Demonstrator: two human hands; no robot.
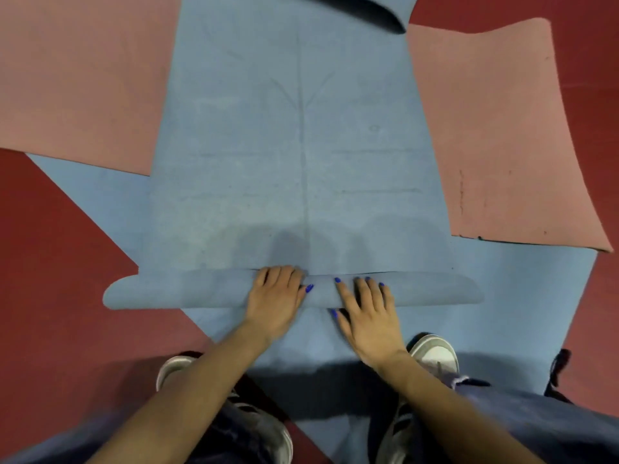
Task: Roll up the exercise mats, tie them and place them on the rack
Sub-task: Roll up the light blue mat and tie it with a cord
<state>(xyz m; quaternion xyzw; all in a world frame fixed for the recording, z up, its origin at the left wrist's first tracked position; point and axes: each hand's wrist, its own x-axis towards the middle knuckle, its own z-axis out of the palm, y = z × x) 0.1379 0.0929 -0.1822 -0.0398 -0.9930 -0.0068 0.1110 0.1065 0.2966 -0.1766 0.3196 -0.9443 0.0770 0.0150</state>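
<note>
A blue exercise mat (294,128) lies lengthwise on the floor, stretching away from me. Its near end is rolled into a low roll (187,291) that runs across the view. My left hand (276,296) lies on top of the roll near its middle, fingers curled over its far side. Just to the right of it, my right hand (366,313) presses on the roll with fingers spread and nearly straight, thumb at the near side. A second blue mat (512,296) lies flat underneath at an angle.
A pink mat (77,78) lies at the left and another pink mat (495,128) at the right, both overlapping the blue ones. The floor (43,262) is dark red. A black object (365,10) sits at the top. My shoes (435,353) stand on the lower blue mat.
</note>
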